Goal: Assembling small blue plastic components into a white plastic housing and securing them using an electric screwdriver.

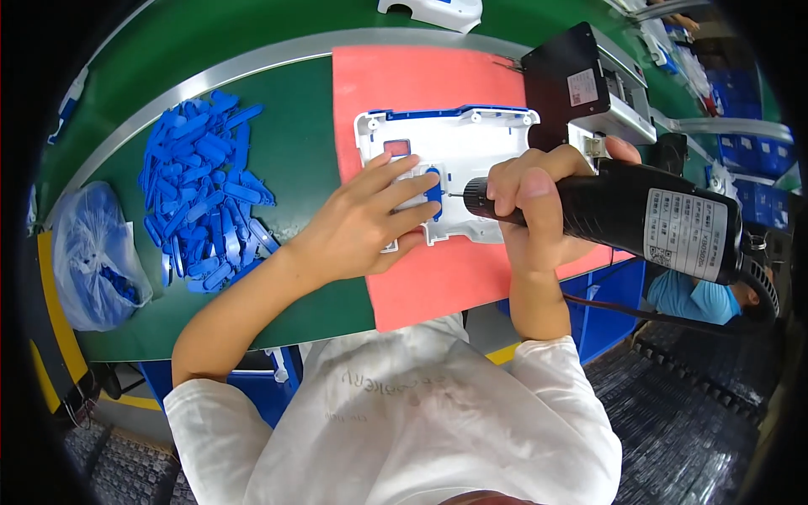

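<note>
A white plastic housing (484, 139) with a blue strip along its far edge lies hollow side up on a red mat. My left hand (366, 215) rests over its left part, fingers spread, with fingertips on a small blue plastic piece (433, 195) inside it. In my right hand (539, 198) is a black electric screwdriver (606, 206), gripped near its nose and lying nearly level. Its thin bit points left and reaches close to the blue piece. Whether the bit touches a screw is too small to tell. My left palm hides part of the housing's left side.
Many blue plastic pieces (202, 185) are heaped on the green table left of the red mat (404, 299). A clear bag (97, 261) stands beyond them. Behind my right hand sits a black and metal machine (581, 80). The screwdriver's cord hangs at the right. Another person (699, 299) is at far right.
</note>
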